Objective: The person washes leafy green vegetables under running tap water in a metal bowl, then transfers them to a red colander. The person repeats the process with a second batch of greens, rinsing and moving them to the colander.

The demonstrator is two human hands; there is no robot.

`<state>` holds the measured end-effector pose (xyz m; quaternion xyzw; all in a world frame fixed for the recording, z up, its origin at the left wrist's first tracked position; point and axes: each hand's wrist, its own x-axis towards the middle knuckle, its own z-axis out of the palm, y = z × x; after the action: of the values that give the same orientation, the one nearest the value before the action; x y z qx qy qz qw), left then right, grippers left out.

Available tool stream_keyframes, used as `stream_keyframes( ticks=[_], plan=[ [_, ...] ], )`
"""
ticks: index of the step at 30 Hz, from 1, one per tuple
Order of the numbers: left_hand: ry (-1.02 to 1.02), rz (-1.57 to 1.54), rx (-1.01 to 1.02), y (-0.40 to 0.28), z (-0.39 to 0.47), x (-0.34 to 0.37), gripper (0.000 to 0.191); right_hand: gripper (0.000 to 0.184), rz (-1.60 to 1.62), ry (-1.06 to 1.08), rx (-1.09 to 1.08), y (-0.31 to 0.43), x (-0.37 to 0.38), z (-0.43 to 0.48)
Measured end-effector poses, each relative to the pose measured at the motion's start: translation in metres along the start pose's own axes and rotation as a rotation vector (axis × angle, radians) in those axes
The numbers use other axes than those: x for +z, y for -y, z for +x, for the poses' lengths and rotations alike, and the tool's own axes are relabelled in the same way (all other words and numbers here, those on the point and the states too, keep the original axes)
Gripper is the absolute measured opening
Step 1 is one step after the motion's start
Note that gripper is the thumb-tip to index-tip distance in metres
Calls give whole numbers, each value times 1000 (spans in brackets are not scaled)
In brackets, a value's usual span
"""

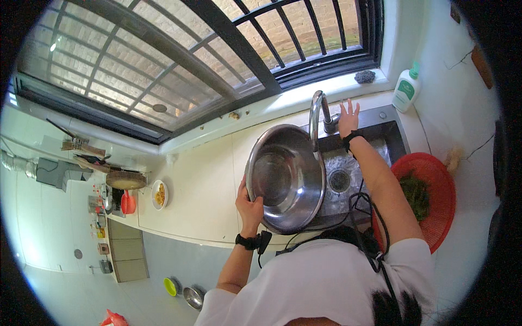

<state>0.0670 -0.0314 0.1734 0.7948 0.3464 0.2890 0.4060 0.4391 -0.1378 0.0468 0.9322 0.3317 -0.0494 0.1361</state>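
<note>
A large stainless steel basin (281, 179) is tilted over the left side of the sink (391, 142), its mouth under the curved metal faucet (315, 118). My left hand (250, 208) grips the basin's left rim, thumb inside and fingers outside. My right hand (349, 118) is beside the faucet's base at the back of the sink, fingers apart and holding nothing; whether it touches the faucet handle I cannot tell. Right of my right forearm, a red plastic basket (442, 203) holds leafy greens (416, 195).
A pump or capped bottle (405, 91) stands in the back right corner. A steel wool scourer (364, 76) lies on the window sill. Left on the counter (195, 187) is a white bowl of food (159, 194). A black cable hangs over the sink's front.
</note>
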Motion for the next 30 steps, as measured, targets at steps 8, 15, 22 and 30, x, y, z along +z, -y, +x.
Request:
stream_keyframes(
  ticks=[8, 15, 22, 30],
  plan=[
    [-31, -70, 16, 12, -9, 9, 43, 33, 986, -46, -170, 43, 0, -56],
    [-5, -198, 6, 18, -19, 10, 42, 45, 1979, 729, -22, 77, 0, -121],
    [41, -439, -136, 52, -20, 1, 41, 53, 1669, 132, -57, 100, -2, -137],
    [129, -811, -581, 146, 2, -20, 28, 61, 503, -63, 454, 64, -22, -191]
  ],
)
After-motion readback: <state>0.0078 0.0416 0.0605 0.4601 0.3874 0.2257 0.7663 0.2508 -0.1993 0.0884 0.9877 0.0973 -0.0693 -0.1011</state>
